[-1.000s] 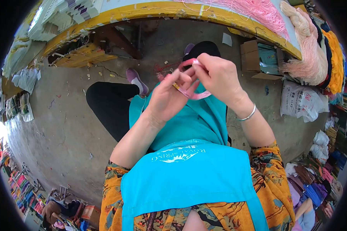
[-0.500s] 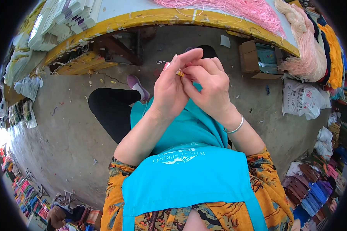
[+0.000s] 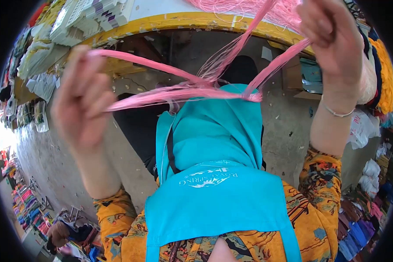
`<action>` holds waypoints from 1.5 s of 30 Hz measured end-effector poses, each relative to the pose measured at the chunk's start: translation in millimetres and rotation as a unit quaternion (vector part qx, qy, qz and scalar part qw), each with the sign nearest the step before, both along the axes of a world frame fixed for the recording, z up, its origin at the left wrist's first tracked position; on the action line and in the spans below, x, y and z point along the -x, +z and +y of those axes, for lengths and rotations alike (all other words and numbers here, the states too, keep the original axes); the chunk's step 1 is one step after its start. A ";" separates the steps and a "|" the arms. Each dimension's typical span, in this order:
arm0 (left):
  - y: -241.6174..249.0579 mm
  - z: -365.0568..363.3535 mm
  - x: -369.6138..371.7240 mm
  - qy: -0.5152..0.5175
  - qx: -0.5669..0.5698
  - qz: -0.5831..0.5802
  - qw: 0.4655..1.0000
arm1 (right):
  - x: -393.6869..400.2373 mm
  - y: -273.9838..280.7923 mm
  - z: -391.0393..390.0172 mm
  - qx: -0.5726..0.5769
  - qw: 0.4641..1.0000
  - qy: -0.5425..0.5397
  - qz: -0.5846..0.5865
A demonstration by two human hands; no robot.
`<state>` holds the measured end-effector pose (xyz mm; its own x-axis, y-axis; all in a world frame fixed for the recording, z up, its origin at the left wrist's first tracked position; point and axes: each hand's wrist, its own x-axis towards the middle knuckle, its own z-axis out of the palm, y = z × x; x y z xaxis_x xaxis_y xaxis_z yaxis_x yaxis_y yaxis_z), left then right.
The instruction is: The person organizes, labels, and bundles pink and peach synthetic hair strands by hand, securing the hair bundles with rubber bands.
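Observation:
A skein of pink thread [image 3: 179,93] stretches between my two hands above my lap, its strands crossing near the middle. My left hand [image 3: 84,100], blurred by motion, is closed on one looped end at the left. Raised at the upper right, my right hand [image 3: 336,37] grips the other side, with pink strands running from its fingers down and to the left. Part of the skein touches the turquoise apron [image 3: 218,131] over my knees.
A table with a yellow edge [image 3: 170,22] runs across the front, carrying loose pink thread [image 3: 222,5] and stacked white cards [image 3: 85,22]. A cardboard box [image 3: 294,76] stands beneath it. Orange yarn [image 3: 382,74] hangs at the right, near a white plastic bag [image 3: 362,126].
My hands were together in front of me, fingers at a small pink and yellow item. Now they are spread wide apart with a pink thread skein pulled out between them.

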<state>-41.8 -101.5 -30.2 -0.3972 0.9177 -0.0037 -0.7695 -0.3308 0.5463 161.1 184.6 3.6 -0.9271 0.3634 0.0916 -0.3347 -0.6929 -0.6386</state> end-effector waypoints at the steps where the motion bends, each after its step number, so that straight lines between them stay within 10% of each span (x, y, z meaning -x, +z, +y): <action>1: 12.9 -11.2 16.3 -0.038 -0.061 0.040 0.997 | 6.3 -4.9 6.6 0.099 0.986 0.083 0.102; 3: 40.9 -36.3 30.2 -0.017 -0.104 0.048 0.993 | 19.0 -14.7 19.9 0.293 0.881 0.287 0.235; 7: 82.9 -93.7 40.0 0.062 -0.093 0.109 0.988 | 10.4 -5.9 19.0 0.284 0.902 0.272 0.179; 8: 90.4 -101.6 43.9 0.082 -0.068 0.142 0.984 | 6.0 3.4 9.6 -0.008 1.000 -0.014 0.015; 10: 90.5 -111.7 59.3 0.085 -0.024 0.147 0.985 | 6.2 3.1 5.0 -0.299 0.895 -0.297 -0.148; 15: 66.6 -53.2 45.9 0.068 0.110 0.177 0.976 | 28.6 -41.4 -11.8 0.061 0.993 0.085 -0.051; 23: 60.6 35.0 -44.5 -0.051 0.264 0.411 0.871 | 56.5 -55.0 -94.8 -0.102 0.986 0.127 -0.025; 29: 27.3 20.1 -39.6 0.052 0.348 0.560 0.750 | 68.5 -77.6 -83.1 -0.229 0.963 0.108 -0.088; 34: -23.1 10.9 -56.1 -0.247 0.330 0.279 0.867 | 73.9 -89.7 -85.0 -0.477 0.866 0.136 -0.057; 38: -81.8 -8.5 -70.0 -0.222 -0.040 0.092 0.970 | 68.4 -97.6 -58.3 -0.802 0.575 0.060 -0.148; 42: -112.9 -13.4 -77.7 -0.133 -0.088 -0.034 0.987 | 64.0 -86.9 -52.6 -0.586 0.762 0.189 -0.200; 45: -111.9 8.0 -81.4 -0.051 0.140 0.073 0.986 | 48.9 -86.8 -57.3 -0.500 0.825 0.171 -0.202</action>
<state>39.7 -93.6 -142.2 -0.3170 0.9243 -0.2127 -0.6977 -0.0754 0.7124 112.2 127.3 -83.2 -0.9880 0.0037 -0.1545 0.1510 0.2376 -0.9596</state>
